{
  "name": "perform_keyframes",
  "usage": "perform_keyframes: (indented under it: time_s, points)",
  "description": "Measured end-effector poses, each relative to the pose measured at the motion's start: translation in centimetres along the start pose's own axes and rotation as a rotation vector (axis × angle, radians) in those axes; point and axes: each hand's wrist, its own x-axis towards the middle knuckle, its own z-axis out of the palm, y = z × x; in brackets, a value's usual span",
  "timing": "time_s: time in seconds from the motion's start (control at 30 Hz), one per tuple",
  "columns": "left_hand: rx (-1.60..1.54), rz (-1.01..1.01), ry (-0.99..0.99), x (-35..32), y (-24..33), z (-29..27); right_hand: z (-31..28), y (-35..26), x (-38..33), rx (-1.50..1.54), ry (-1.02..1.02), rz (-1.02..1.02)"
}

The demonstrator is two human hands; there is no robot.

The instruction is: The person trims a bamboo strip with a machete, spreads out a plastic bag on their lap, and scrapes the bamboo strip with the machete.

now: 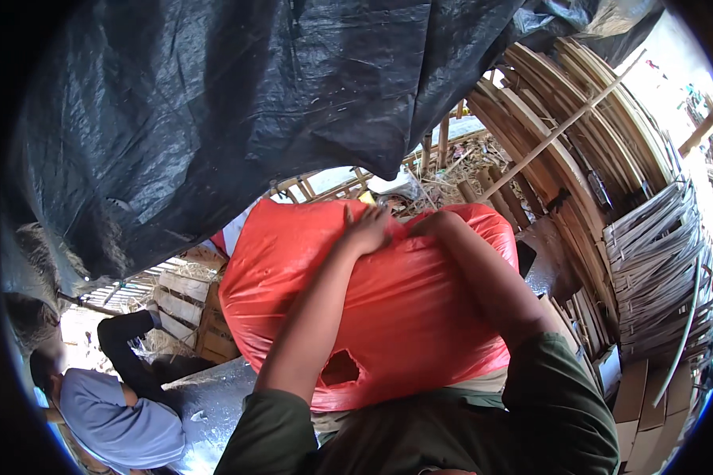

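"Fingers of the left hand (368,229) look half curled on the plastic, centre of the frame; can you see a pinch?"

"I can't tell. Those of the right hand (429,225), just beside it, are mostly hidden behind the bent wrist, so neither their opening nor their hold shows."

"And the red plastic sack (420,305)?"

"Across the centre, bulging beneath both forearms, close against the wearer's body. Perhaps that steadies it while both hands work near its top edge."

"What's that dark patch lower down?"

"A ragged hole (341,369) in its near side."

"Farther off?"

"Lower left, a seated person (123,416). At right, stacked flat brown sheets (634,142), a thin pole (543,145) slanting across them, possibly to keep them upright. Black plastic sheeting (238,95) hangs across the upper left, probably for shade."
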Motion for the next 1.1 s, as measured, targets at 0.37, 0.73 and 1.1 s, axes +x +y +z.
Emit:
perform_keyframes:
  time_s: [0.37, 0.73, 1.1]
  points:
    - [-0.337, -0.360, -0.800, -1.5, 1.3, 6.6, -7.2, 12.9, -7.4, 0.590, 1.340, 1.413]
    - [-0.104, -0.147, -0.620, 0.9, -1.2, 4.1, 0.9, 21.0, -0.4, 1.771, 1.384, 0.445]
    - [-0.303, 0.218, -0.580, 1.9, 5.2, -1.7, -2.4, 17.4, -4.7, 1.973, 1.328, -0.302]
